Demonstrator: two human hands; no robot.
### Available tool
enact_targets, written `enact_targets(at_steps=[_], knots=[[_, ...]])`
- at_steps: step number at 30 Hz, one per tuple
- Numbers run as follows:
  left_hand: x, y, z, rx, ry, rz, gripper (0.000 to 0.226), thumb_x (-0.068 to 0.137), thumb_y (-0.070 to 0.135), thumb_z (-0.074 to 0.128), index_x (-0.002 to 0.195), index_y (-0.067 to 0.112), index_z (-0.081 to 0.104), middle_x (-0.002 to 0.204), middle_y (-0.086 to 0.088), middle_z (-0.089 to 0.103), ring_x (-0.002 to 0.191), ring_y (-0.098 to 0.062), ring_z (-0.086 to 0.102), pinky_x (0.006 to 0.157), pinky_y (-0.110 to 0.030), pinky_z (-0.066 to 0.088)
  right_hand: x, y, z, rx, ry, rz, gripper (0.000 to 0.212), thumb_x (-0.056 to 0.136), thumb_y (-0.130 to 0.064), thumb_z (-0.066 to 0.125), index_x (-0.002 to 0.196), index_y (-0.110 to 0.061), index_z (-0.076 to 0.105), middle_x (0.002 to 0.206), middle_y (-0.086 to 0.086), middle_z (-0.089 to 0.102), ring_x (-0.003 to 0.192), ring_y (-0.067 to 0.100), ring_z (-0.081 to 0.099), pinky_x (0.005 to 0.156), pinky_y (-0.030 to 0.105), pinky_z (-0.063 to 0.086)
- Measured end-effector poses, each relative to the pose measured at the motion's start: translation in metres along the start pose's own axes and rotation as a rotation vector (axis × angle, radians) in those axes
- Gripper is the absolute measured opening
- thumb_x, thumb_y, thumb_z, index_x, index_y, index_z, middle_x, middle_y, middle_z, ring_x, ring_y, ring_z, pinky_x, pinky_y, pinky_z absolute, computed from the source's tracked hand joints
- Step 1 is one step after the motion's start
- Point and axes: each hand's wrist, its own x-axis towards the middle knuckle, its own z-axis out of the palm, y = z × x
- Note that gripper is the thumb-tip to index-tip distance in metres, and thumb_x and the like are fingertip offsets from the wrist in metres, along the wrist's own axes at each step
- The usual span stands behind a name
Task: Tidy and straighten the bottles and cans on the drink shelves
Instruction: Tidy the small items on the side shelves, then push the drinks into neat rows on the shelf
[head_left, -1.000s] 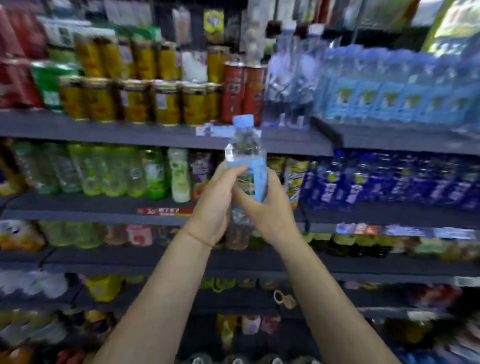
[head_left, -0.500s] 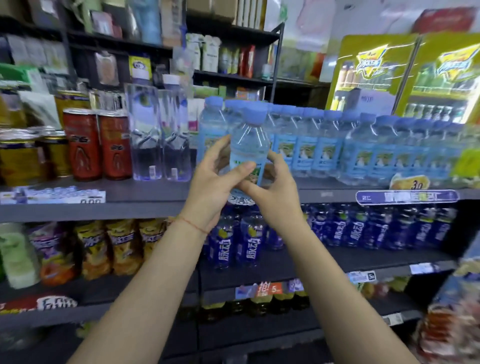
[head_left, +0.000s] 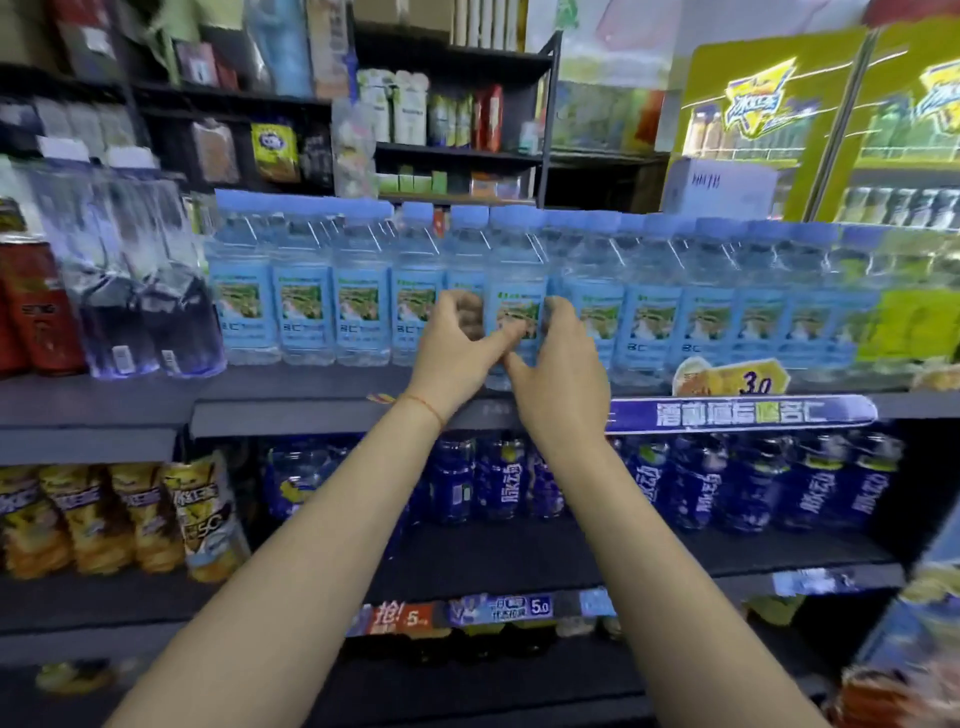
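Both hands on one bottle (head_left: 515, 291) in the water row: left hand (head_left: 456, 347) and right hand (head_left: 562, 370) curl round its sides, seating it upright at the shelf (head_left: 291, 387) front (label facing out, matching its neighbours).

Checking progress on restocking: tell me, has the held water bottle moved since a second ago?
Yes. The water bottle, held by the left hand and right hand, went from in front of the lower shelves up into the bottle row on the shelf.
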Motion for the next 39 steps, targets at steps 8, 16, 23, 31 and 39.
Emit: enact_targets(at_steps=[8,16,23,31,39], knots=[[-0.009,0.007,0.034,0.315,0.148,0.032,0.056,0.081,0.036,0.078,0.129,0.018,0.056,0.118,0.003,0.060,0.099,-0.007,0.055,0.078,-0.012,0.041,0.001,0.056,0.003,-0.043,0.073,-0.264,0.059,0.090,-0.024,0.067,0.141,-0.007,0.042,0.133,0.009,0.053,0.118,0.026,0.055,0.084,0.037,0.048],[-0.037,0.026,0.030,0.377,0.172,-0.037,0.045,0.091,0.026,0.068,0.133,0.021,0.055,0.110,0.006,0.060,0.098,-0.010,0.059,0.086,-0.021,0.048,-0.017,0.052,-0.003,0.191,0.072,-0.334,0.044,0.089,-0.016,0.062,0.132,-0.009,0.052,0.119,0.010,0.055,0.100,0.027,0.057,0.079,0.038,0.046],[-0.131,0.029,-0.102,0.458,0.119,-0.248,0.013,0.096,0.022,0.061,0.103,0.013,0.067,0.067,-0.003,0.065,0.052,-0.010,0.057,0.049,-0.021,0.046,-0.073,-0.027,0.011,0.784,-0.598,-0.145,0.016,0.095,-0.022,0.057,0.083,-0.024,0.066,0.070,-0.005,0.064,0.066,0.016,0.059,0.066,0.038,0.051],[-0.278,-0.004,-0.337,0.430,0.332,-0.497,0.017,0.099,0.024,0.056,0.100,0.014,0.069,0.077,-0.010,0.068,0.058,-0.017,0.062,0.051,-0.027,0.046,-0.219,-0.195,0.106,0.805,-0.991,-0.126,0.022,0.100,-0.018,0.052,0.084,-0.019,0.068,0.065,0.002,0.063,0.053,0.013,0.057,0.051,0.025,0.045],[-0.404,-0.035,-0.553,0.326,0.629,-0.622,0.017,0.100,0.017,0.053,0.089,0.016,0.067,0.070,-0.005,0.067,0.055,-0.017,0.060,0.052,-0.024,0.047,-0.362,-0.374,0.195,0.882,-1.218,0.002,0.021,0.100,-0.009,0.052,0.090,-0.008,0.070,0.065,0.006,0.059,0.052,0.014,0.053,0.049,0.024,0.045]])
